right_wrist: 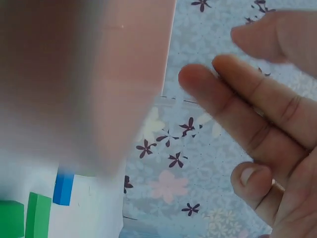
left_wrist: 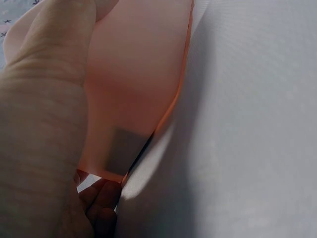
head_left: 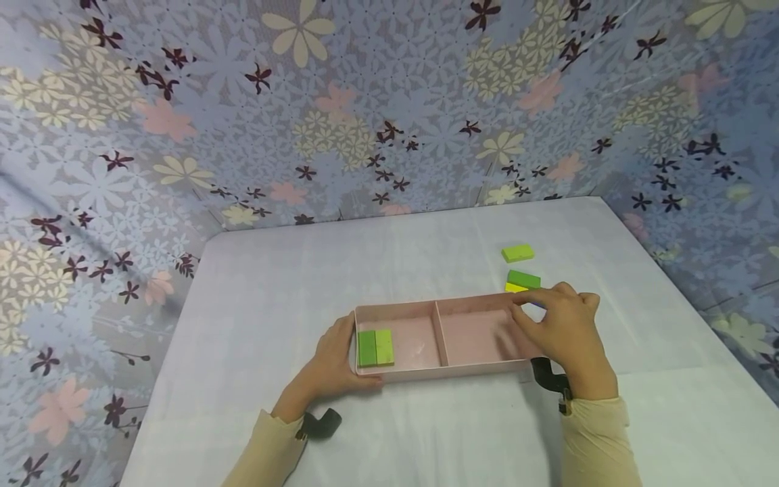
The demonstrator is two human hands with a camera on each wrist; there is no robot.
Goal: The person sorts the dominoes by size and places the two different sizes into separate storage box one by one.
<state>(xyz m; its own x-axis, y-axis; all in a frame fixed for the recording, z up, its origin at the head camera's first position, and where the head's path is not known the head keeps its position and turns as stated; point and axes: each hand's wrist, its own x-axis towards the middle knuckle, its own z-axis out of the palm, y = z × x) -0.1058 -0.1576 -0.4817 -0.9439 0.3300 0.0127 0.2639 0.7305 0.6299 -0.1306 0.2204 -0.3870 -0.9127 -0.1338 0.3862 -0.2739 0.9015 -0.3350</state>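
A pink two-compartment box lies on the table in the head view. My left hand grips its left end, the thumb along the front wall and the fingers round the end; the left wrist view shows the pink wall close up. Side by side in the left compartment are a green block and a light green block. Over the box's right end is my right hand, thumb and forefinger apart. Nothing is between its fingers in the right wrist view.
Behind the box's right end lie a green block, a yellow block and a blue block, partly hidden by the right hand in the head view. Farther back is another light green block. Flowered cloth hangs behind the white-covered table.
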